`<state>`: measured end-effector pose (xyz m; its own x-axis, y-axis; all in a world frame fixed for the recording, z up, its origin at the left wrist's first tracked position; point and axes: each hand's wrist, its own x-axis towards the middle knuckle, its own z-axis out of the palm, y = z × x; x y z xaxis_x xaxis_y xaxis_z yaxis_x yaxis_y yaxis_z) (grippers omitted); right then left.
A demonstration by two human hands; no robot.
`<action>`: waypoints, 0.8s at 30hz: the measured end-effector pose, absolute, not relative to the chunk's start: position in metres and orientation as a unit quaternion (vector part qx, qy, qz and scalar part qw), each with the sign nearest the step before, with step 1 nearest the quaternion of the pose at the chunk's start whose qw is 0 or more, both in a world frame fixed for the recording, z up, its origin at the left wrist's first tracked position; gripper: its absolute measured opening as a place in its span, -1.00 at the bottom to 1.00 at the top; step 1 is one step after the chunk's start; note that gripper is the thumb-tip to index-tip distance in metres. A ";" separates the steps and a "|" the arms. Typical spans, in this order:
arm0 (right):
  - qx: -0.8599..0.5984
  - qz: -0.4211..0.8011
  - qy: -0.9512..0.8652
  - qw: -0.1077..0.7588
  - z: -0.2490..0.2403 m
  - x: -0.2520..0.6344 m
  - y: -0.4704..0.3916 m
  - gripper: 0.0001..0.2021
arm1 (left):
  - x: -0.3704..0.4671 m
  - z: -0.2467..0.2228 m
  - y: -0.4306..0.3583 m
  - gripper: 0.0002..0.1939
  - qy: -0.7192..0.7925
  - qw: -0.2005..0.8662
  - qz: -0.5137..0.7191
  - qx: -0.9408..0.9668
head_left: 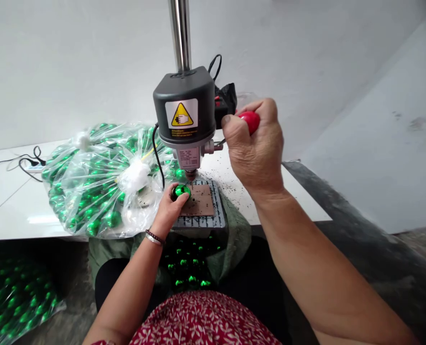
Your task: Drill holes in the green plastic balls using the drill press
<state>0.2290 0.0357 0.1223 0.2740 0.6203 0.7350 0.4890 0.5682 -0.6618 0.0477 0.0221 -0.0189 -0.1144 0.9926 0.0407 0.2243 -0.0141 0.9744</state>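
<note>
My left hand [171,207] is closed around a shiny green ball [182,191], fingers on its left and thumb at the front. The ball is at the left side of a brown board [203,201] on the slotted metal base [218,218] of a bench drill press [184,105]. Just right of the ball, the thin drill bit [192,185] points down from the chuck [190,175]. Raised to the right of the drill head, my right hand [258,148] wraps around the red knob [249,121] of the feed lever. Whether the bit touches the ball I cannot tell.
Clear plastic bags [90,177] full of green balls cover the left of the white table [11,206]. Another bagful [15,297] sits on the floor at lower left. More green balls [189,263] lie below the table edge by a green cloth [234,239]. Dark shavings scatter around the base.
</note>
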 end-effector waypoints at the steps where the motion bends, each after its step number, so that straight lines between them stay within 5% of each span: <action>1: -0.464 0.053 -0.601 0.649 0.123 0.229 0.035 -0.74 | 0.048 -0.021 0.025 -0.55 0.579 0.385 0.464 0.548; 24: -0.514 0.026 -0.596 0.616 0.127 0.227 0.029 -0.74 | 0.066 -0.019 0.027 -0.51 0.613 0.319 0.369 0.621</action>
<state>0.2273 0.0287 0.1270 0.2888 0.6445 0.7080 0.5814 0.4694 -0.6645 0.0655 0.0266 -0.0187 -0.0242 0.9974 0.0681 0.5265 -0.0452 0.8490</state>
